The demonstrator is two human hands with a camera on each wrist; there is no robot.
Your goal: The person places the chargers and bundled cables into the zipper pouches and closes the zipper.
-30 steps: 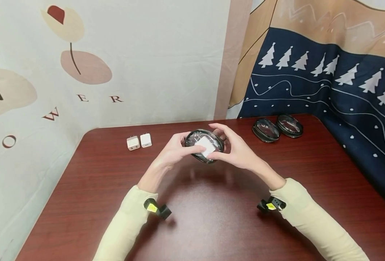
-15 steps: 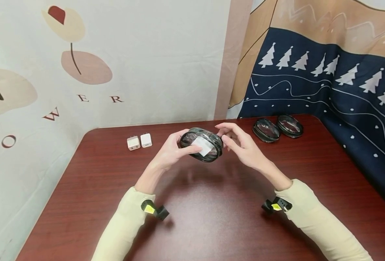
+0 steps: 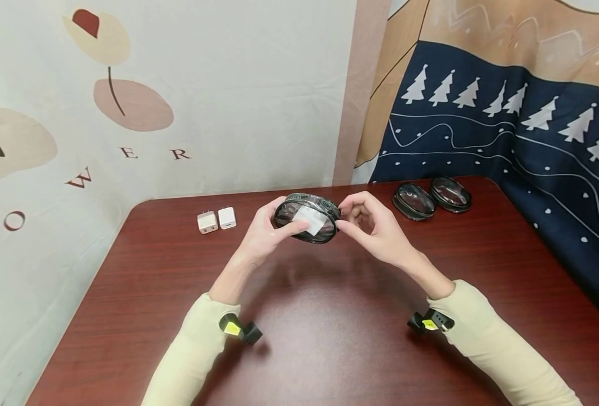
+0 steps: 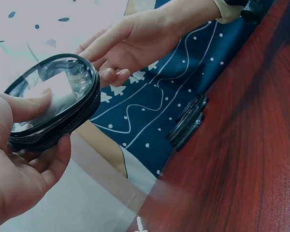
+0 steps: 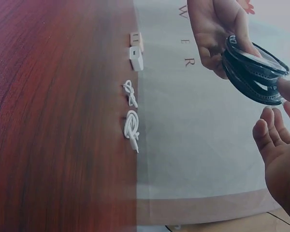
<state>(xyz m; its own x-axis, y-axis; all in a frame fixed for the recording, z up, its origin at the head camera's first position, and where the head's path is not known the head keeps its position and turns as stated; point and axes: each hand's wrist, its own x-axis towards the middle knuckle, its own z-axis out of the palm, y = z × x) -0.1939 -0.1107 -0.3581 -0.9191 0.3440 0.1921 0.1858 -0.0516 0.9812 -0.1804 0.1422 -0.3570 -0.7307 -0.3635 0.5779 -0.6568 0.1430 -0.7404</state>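
Shifted slightly left and upward, the pouch (image 3: 307, 202) hung above the table (image 3: 299, 344), long axis crosswise, zippered edge farthest. The left hand (image 3: 265, 232) gripped it; whether the right hand (image 3: 378, 234) pinched its right end was unclear.

L arm (image 3: 193, 349) & R arm (image 3: 497, 344) are extending fwd., angling inward. L hand (image 3: 263, 232) is gripping, w/ L thumb (image 3: 292, 228) lying on top & L fingers (image 4: 58, 164) curving beneath. R hand (image 3: 383, 232) is pinching betw. R thumb (image 3: 354, 231) & index; remaining R fingers (image 5: 266, 135) are curling loosely.
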